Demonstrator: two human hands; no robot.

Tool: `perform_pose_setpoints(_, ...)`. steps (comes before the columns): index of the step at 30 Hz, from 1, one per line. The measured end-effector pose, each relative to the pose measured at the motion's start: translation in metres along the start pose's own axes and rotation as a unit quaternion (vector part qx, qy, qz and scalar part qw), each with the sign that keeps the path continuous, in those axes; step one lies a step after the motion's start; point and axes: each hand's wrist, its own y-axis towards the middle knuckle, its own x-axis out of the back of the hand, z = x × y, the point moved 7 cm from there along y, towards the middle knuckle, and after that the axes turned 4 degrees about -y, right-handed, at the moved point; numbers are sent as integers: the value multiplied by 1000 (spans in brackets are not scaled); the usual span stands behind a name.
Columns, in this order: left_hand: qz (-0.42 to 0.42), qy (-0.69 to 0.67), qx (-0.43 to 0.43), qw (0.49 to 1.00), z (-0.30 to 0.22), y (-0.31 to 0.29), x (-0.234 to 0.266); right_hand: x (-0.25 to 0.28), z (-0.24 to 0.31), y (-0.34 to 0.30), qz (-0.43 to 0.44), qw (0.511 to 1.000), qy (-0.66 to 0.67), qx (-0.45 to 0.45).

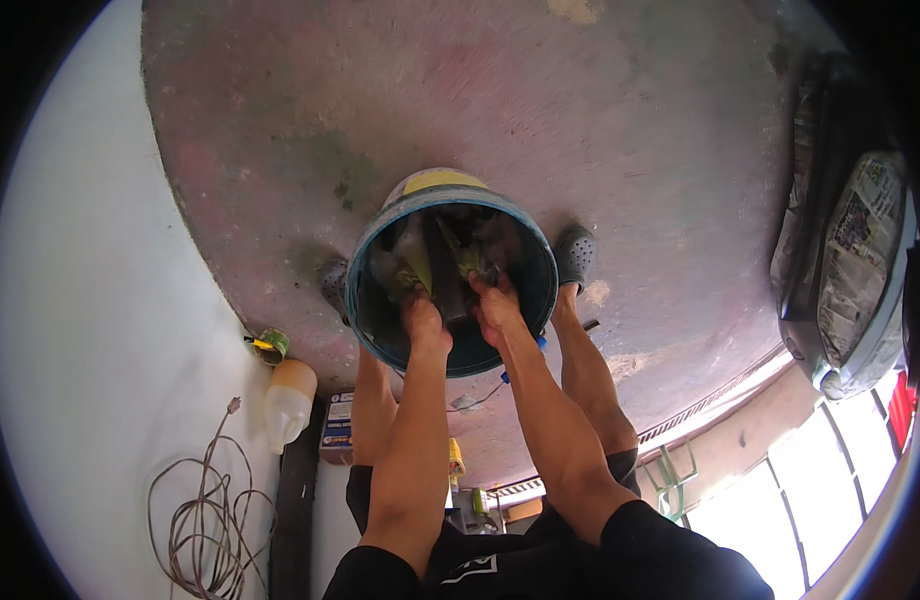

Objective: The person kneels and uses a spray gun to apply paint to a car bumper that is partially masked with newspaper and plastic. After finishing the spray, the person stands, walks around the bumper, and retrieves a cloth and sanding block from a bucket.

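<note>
A round bucket with a blue-green rim and a yellow-and-white outer side stands on the floor between my feet. Both my arms reach down into its dark mouth. My left hand is closed on a yellow-green piece that looks like limp cloth. Beside it, my right hand grips another yellow-green part, its thumb lying along the top. Between the two hands runs a dark, smooth shape. Shadow hides most of the bucket's inside, and I cannot tell whether the two yellow-green parts are joined.
Grey clogs are on my feet, either side of the bucket. At left, by the white wall, are a green can, a jug of amber liquid, a box and a coiled cord. Newspaper-covered dark panels stand at right.
</note>
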Motion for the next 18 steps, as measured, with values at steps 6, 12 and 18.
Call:
perform_pose_setpoints(6, 75, -92, 2, 993, -17, -14, 1, 1, 11, -49, 20, 995, 13, 97)
perform_pose_setpoints(12, 206, -94, 71, 972, -9, -74, 0, 21, 28, -67, -14, 990, -15, 139)
perform_pose_setpoints(18, 218, -72, 29, 973, 4, -100, 16, 23, 26, -78, -4, 996, 59, 61)
